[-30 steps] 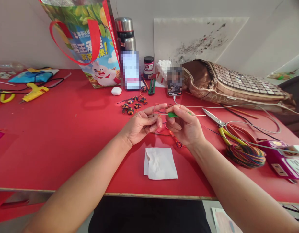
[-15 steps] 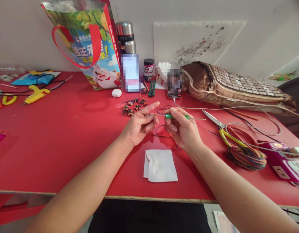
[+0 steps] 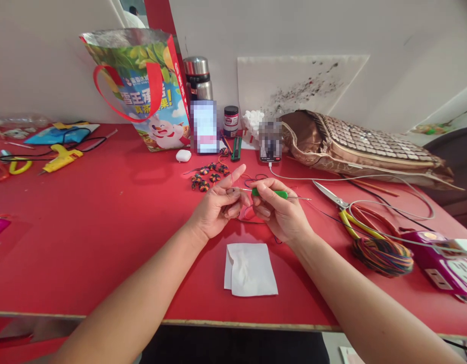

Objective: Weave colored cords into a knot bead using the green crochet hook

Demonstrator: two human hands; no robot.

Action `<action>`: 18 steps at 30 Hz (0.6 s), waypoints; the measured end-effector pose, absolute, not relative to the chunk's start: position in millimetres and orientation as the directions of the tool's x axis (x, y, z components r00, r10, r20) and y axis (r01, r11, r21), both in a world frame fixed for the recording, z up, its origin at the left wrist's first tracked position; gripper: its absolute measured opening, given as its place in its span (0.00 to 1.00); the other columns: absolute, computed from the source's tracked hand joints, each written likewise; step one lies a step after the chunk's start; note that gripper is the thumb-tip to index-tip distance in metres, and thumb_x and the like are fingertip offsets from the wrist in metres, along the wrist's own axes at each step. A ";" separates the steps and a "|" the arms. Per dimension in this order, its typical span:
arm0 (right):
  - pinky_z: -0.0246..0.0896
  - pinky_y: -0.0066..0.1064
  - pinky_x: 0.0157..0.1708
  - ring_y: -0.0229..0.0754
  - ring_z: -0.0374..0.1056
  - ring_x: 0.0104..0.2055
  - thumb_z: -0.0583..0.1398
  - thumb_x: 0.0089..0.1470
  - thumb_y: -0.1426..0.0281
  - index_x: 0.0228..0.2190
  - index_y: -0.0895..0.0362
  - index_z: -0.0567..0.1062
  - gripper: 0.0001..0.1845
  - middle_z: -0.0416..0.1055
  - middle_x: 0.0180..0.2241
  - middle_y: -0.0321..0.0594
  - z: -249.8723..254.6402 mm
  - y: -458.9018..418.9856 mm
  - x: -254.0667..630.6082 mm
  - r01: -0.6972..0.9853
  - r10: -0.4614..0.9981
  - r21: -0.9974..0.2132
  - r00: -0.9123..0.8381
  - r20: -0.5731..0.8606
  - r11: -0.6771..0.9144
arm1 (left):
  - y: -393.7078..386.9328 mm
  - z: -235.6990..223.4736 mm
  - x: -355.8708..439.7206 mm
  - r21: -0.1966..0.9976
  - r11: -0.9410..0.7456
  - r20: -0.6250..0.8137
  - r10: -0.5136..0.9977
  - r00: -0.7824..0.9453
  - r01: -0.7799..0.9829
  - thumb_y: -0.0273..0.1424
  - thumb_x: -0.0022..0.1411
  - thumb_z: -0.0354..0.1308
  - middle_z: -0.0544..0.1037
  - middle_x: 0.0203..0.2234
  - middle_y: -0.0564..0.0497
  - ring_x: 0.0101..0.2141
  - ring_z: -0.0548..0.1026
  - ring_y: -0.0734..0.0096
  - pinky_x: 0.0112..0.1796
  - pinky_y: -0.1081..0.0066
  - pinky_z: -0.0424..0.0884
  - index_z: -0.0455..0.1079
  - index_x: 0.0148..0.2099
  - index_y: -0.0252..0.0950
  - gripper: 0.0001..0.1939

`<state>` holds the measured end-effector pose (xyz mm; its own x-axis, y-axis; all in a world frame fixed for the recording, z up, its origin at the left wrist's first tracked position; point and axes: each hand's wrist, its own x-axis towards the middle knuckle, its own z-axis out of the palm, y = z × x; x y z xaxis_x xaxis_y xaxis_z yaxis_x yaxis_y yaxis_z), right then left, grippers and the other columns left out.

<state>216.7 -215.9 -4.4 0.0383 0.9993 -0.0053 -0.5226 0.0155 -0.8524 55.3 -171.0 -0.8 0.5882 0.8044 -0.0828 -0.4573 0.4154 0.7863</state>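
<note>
My right hand [image 3: 288, 217] is closed around the green handle of a crochet hook [image 3: 279, 194], whose thin metal shaft points left. Facing it, my left hand [image 3: 214, 212] has its index finger raised, with a strand of yarn over it. Its thumb and other fingers pinch the yarn at the hook's tip; the stitches there are too small to make out. Dark multicoloured yarn [image 3: 332, 216] trails right from my hands toward a yarn ball [image 3: 385, 255]. Just beyond my left hand lie several small crocheted pieces [image 3: 203, 185] in mixed colours.
A folded white tissue [image 3: 252, 270] lies before me on the red table [image 3: 104, 242]. Scissors [image 3: 343, 205] and a purple power strip [image 3: 430, 258] are at right, a yellow glue gun [image 3: 62, 159] at left. Phones [image 3: 270, 141], a bag [image 3: 142, 101] and a cushion [image 3: 370, 146] stand behind.
The view has tilted up slightly, so everything sits lower. The hook and my right hand have shifted a little left, closer to my left hand.
</note>
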 end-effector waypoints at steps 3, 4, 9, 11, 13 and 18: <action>0.46 0.25 0.18 0.29 0.53 0.18 0.75 0.48 0.58 0.32 0.56 0.81 0.17 0.70 0.21 0.32 -4.1 -216.1 216.4 -0.527 0.999 -0.850 0.030 -0.009 0.009 | -170.5 -1.2 55.1 0.794 0.416 -0.095 0.804 0.587 -0.443 0.25 0.59 0.69 0.82 0.25 0.50 0.17 0.63 0.82 0.20 0.80 0.54 0.62 0.75 0.37 0.43; 0.46 0.25 0.18 0.29 0.53 0.18 0.75 0.48 0.58 0.32 0.56 0.81 0.16 0.70 0.21 0.32 -4.0 -216.2 216.3 -0.526 1.000 -0.850 0.029 -0.004 0.012 | -170.5 -1.3 55.3 0.795 0.413 -0.093 0.807 0.583 -0.445 0.25 0.59 0.69 0.81 0.25 0.50 0.17 0.64 0.82 0.20 0.80 0.54 0.62 0.75 0.37 0.44; 0.51 0.25 0.19 0.29 0.55 0.19 0.74 0.50 0.59 0.33 0.56 0.82 0.15 0.71 0.23 0.32 -4.5 -215.8 214.4 -0.522 0.995 -0.849 0.092 0.035 0.078 | -172.6 0.4 58.0 0.812 0.369 -0.058 0.823 0.566 -0.453 0.25 0.61 0.68 0.80 0.24 0.52 0.18 0.63 0.81 0.20 0.79 0.55 0.63 0.75 0.39 0.42; 0.52 0.25 0.19 0.29 0.56 0.19 0.74 0.51 0.59 0.33 0.56 0.82 0.14 0.71 0.23 0.32 -5.1 -215.5 213.2 -0.535 0.991 -0.840 0.127 0.031 0.095 | -173.7 1.7 58.9 0.819 0.346 -0.040 0.830 0.556 -0.457 0.26 0.62 0.67 0.80 0.24 0.52 0.18 0.63 0.81 0.21 0.79 0.54 0.61 0.76 0.39 0.42; 0.52 0.24 0.19 0.28 0.56 0.19 0.74 0.51 0.60 0.33 0.56 0.82 0.14 0.72 0.23 0.32 -5.5 -215.3 211.9 -0.548 0.988 -0.829 0.150 0.027 0.106 | -174.5 2.5 59.3 0.821 0.330 -0.026 0.837 0.547 -0.466 0.26 0.62 0.67 0.79 0.24 0.53 0.18 0.62 0.81 0.21 0.79 0.54 0.58 0.77 0.40 0.44; 0.53 0.24 0.19 0.28 0.56 0.19 0.74 0.50 0.59 0.33 0.56 0.81 0.14 0.71 0.22 0.32 -5.2 -215.7 209.7 -0.545 0.983 -0.830 0.185 0.020 0.119 | -175.5 3.0 59.8 0.833 0.300 -0.018 0.855 0.519 -0.465 0.26 0.63 0.67 0.78 0.24 0.54 0.19 0.59 0.81 0.23 0.79 0.55 0.52 0.79 0.39 0.47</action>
<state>209.7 -215.7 -5.2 0.1848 0.9826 0.0195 -0.5446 0.1189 -0.8302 59.8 -175.5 3.0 0.5188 0.8547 -0.0182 -0.4651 0.3001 0.8328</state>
